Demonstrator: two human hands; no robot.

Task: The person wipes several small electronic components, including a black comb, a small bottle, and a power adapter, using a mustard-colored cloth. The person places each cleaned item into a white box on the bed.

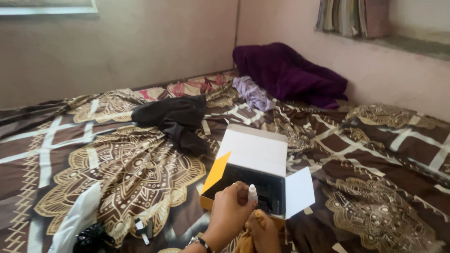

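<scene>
At the far left we saw a white plastic bag (77, 218) and a crumpled black bag (93, 239) on the patterned bedspread (126, 164). Dark clothing (176, 119) lay further back. Our left hand (229, 211) pinched a small white dropper bottle (252, 193) just above the open cardboard box (255, 168). Our right hand (263, 232) was closed around a mustard-yellow cloth (247, 240). A purple blanket (290, 72) was heaped by the wall.

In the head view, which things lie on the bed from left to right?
White bag → black cloth → open box → purple blanket.
</scene>
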